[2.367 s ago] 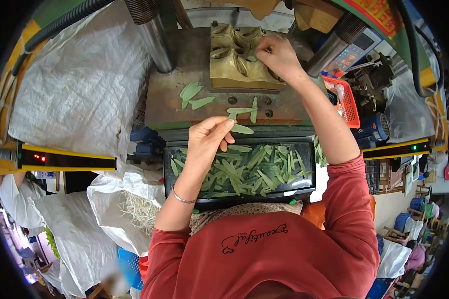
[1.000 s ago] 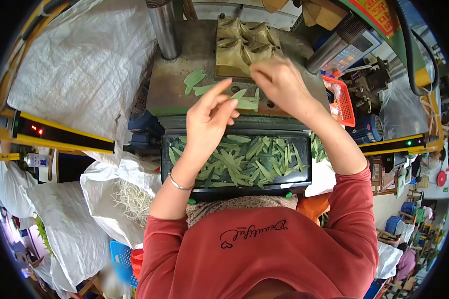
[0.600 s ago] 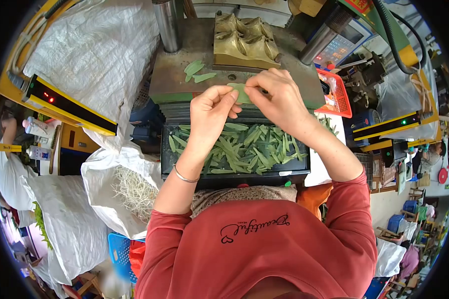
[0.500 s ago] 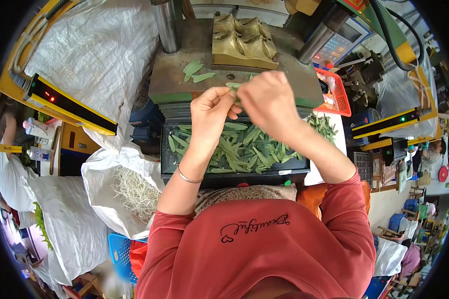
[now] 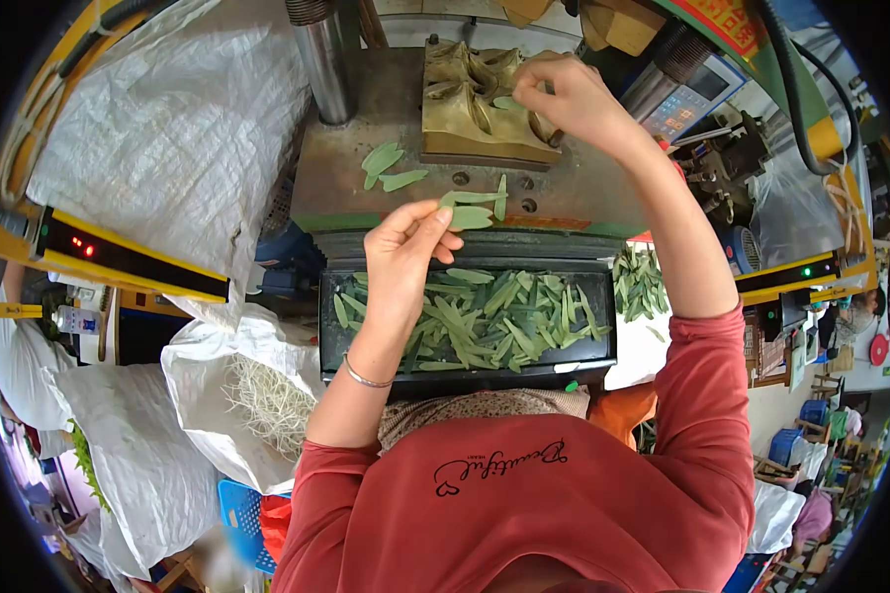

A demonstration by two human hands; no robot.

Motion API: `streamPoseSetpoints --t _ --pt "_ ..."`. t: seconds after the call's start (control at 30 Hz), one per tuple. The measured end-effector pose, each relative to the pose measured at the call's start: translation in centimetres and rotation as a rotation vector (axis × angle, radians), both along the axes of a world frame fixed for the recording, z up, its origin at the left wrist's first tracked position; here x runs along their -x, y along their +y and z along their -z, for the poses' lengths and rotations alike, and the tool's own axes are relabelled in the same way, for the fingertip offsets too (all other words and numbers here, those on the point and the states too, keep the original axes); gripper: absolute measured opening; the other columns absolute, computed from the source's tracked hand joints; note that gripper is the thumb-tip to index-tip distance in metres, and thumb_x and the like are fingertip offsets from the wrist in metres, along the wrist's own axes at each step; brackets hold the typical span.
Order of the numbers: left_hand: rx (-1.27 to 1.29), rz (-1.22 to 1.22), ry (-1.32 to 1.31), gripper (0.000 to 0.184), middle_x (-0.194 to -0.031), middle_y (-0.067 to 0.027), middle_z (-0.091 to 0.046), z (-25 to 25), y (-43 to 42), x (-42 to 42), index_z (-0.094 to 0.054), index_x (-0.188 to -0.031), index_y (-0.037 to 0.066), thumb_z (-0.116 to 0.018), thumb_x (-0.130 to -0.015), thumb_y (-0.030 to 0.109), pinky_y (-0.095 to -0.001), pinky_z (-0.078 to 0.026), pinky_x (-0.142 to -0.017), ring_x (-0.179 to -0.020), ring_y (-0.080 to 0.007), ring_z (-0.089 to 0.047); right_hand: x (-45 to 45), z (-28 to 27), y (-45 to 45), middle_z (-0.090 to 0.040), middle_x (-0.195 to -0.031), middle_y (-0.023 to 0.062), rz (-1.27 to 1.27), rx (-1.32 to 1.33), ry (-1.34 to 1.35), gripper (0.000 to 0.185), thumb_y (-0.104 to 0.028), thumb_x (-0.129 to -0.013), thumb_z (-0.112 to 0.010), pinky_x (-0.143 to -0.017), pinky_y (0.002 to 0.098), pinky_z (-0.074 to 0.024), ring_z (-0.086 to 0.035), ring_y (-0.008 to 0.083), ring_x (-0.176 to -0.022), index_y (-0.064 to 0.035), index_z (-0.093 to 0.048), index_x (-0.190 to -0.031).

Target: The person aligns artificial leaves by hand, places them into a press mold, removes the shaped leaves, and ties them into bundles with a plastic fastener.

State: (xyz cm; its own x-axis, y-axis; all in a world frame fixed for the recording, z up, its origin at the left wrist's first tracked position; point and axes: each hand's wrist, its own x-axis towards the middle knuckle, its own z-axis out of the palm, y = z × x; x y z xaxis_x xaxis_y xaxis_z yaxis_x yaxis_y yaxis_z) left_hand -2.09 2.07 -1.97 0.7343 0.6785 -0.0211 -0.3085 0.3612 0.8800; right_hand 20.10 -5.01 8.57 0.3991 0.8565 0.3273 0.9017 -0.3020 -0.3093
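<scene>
My left hand (image 5: 405, 245) pinches several green leaves (image 5: 471, 217) between thumb and fingers, just above the front edge of the press bed. My right hand (image 5: 568, 94) is over the brass mould (image 5: 489, 143), its fingers closed at the end of a green leaf (image 5: 507, 103) that lies over the mould's hollows. The fingertips are partly hidden. More loose leaves (image 5: 382, 160) lie on the metal bed left of the mould. Below my hands, a black tray (image 5: 485, 381) holds many similar narrow leaves.
Steel columns (image 5: 321, 74) flank the mould. Yellow-framed sensor bars (image 5: 133, 255) stand at both sides. An open white sack (image 5: 203, 371) with pale thin strands is at lower left. A control panel (image 5: 697, 94) is at upper right; leaf bunches (image 5: 640, 282) lie right of the tray.
My right hand has moved up and right, from beside my left hand to the mould, with a leaf. My left hand has dropped slightly, its leaves now in plain view.
</scene>
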Motion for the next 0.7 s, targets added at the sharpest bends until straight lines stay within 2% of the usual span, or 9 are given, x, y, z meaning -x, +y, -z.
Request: streamPoseSetpoints --t 0.03,0.17,0.2,0.33,0.5,0.7 --pt "0.003 -0.001 0.001 0.013 -0.071 -0.0077 -0.062 0.2 0.1 -0.2 -0.062 -0.095 -0.004 -0.061 -0.085 0.004 -0.0191 -0.046 -0.054 -0.061 -0.0116 -0.059 -0.9 0.1 0.8 -0.062 -0.083 0.0048 -0.001 0.003 0.001 0.009 -0.012 -0.076 -0.059 -0.073 0.031 -0.0435 -0.056 0.0234 -0.076 -0.0045 -0.063 -0.075" --pt "0.033 0.053 0.048 0.014 -0.074 -0.0064 -0.063 0.9 0.4 -1.1 -0.063 -0.097 -0.001 -0.063 -0.084 0.005 -0.0184 -0.045 -0.053 -0.062 -0.0113 -0.059 -3.3 1.4 3.6 -0.062 -0.088 0.0046 0.152 0.327 -0.035 0.012 -0.014 -0.073 -0.061 -0.072 0.0323 -0.0444 -0.056 0.0242 -0.077 -0.0039 -0.062 -0.078" --pt "0.038 0.052 0.051 0.014 -0.074 -0.0064 -0.063 1.1 0.6 -1.3 -0.063 -0.097 -0.001 -0.063 -0.084 0.005 -0.0184 -0.045 -0.053 -0.062 -0.0113 -0.059 -3.6 1.6 3.8 -0.062 -0.088 0.0046 0.151 0.332 -0.032 0.012 -0.014 -0.073 -0.061 -0.072 0.0323 -0.0444 -0.056 0.0242 -0.077 -0.0039 -0.062 -0.078" --pt "0.068 0.037 0.035 0.013 -0.073 -0.0075 -0.062 1.8 1.5 -1.8 -0.062 -0.096 -0.004 -0.062 -0.085 0.004 -0.0194 -0.046 -0.054 -0.063 -0.0121 -0.06 -4.7 3.0 4.2 -0.061 -0.093 0.0057 0.015 0.23 -0.289 0.016 -0.015 -0.072 -0.062 -0.071 0.0338 -0.0453 -0.056 0.0261 -0.076 -0.0045 -0.061 -0.084" --pt "0.068 0.041 0.037 0.014 -0.073 -0.0055 -0.062 2.3 1.8 -2.3 -0.063 -0.096 -0.001 -0.064 -0.084 0.005 -0.018 -0.044 -0.053 -0.061 -0.0109 -0.059 -3.7 1.6 4.8 -0.06 -0.094 0.0072 0.1 0.396 -0.189 0.019 -0.016 -0.073 -0.062 -0.073 0.0347 -0.045 -0.056 0.0276 -0.078 -0.0061 -0.061 -0.089" --pt "0.095 0.021 0.056 0.012 -0.072 -0.0074 -0.062 1.9 2.1 -2.1 -0.063 -0.095 -0.003 -0.062 -0.085 0.004 -0.0198 -0.046 -0.054 -0.062 -0.0118 -0.059 -3.8 0.8 5.3 -0.061 -0.095 0.0075 0.071 0.436 -0.132 0.018 -0.017 -0.075 -0.064 -0.078 0.0342 -0.0434 -0.055 0.0257 -0.086 -0.0053 -0.063 -0.088"
